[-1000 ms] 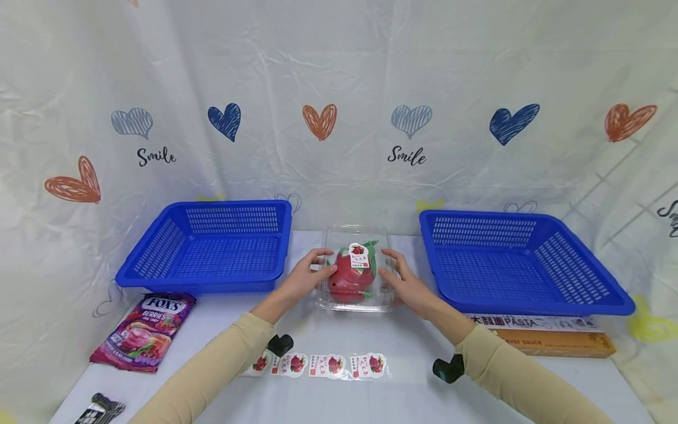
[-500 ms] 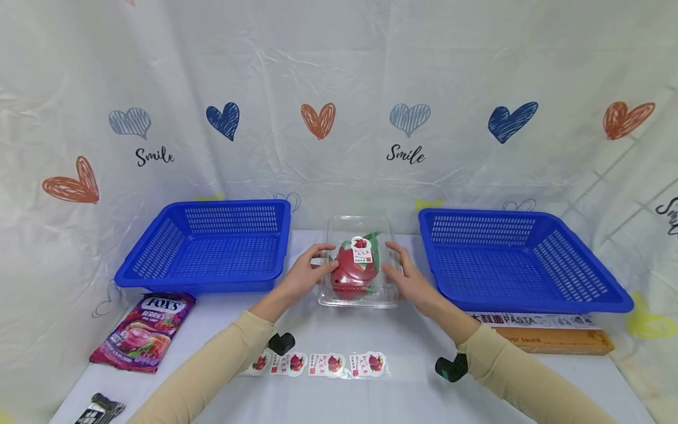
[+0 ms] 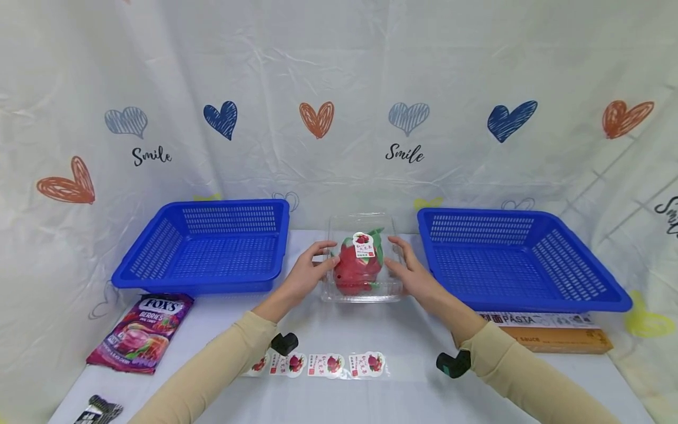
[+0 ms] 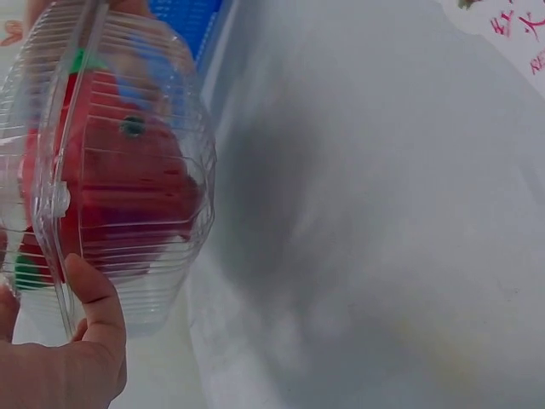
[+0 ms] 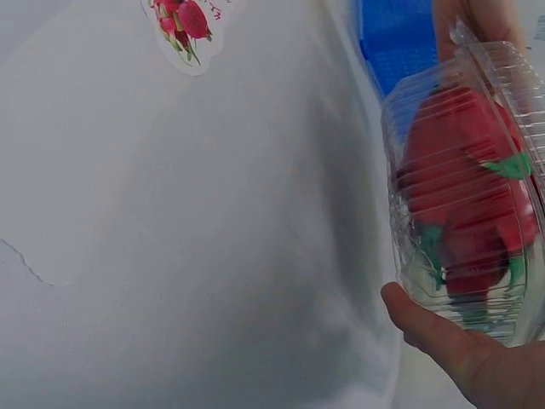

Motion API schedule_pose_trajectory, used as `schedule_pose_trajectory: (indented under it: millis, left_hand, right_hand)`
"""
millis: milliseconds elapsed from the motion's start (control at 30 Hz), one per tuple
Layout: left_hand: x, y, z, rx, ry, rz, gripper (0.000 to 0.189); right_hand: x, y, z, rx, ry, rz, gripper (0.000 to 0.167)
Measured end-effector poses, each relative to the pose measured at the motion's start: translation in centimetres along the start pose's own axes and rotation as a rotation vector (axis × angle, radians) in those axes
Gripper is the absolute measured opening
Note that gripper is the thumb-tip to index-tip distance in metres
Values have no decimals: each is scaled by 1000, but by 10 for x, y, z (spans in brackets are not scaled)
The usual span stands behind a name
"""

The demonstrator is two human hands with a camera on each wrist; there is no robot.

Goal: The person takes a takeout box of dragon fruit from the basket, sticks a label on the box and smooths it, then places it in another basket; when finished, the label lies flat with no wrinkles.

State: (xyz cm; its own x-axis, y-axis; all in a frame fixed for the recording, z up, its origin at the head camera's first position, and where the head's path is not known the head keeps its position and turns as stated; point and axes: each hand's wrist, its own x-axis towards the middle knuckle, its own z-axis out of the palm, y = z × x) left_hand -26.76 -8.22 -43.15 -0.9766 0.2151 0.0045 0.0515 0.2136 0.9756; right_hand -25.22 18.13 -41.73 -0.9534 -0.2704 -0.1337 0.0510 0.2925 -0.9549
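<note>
A clear plastic clamshell box is held between both hands near the middle of the back edge. Inside it lies a red dragon fruit with green tips. A white label with a dragon fruit picture is stuck on the lid. My left hand grips the box's left side, thumb towards the front and fingers at the seam. The right hand grips the opposite side in the same manner. In both wrist views, a soft shadow falls on the white tabletop beside the box.
Two blue perforated baskets stand at the back, one left and one right. A Fox's candy bag lies front left, with a black packet nearer. A pasta box lies right. A strip of stickers lies in front.
Both hands have carried the box a little up and to the right in the head view, keeping the same grip. The baskets, bag and stickers stay in place.
</note>
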Motion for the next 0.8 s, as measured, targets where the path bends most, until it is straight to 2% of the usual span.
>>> schedule_pose_trajectory:
  millis: [233,467,567,667,800]
  left_hand:
    - [1,5,0,-15,6,12,45]
    - [2,19,2,-12,18,42,45]
    - [2,23,2,-39,26,82,44]
    - [2,24,3,-80,50,148,42]
    - [4,21,7,-128,109,228,39]
  right_hand:
    - [0,-8,-2,-20,14,1,57]
    - [0,-22,-10,56,68,-34,57]
    - [-1,-28,-15,63,73,-51,56]
    - [-4,-34,-23,92,70,-58,56]
    - [-7,-44,-36,138,93,-56,57]
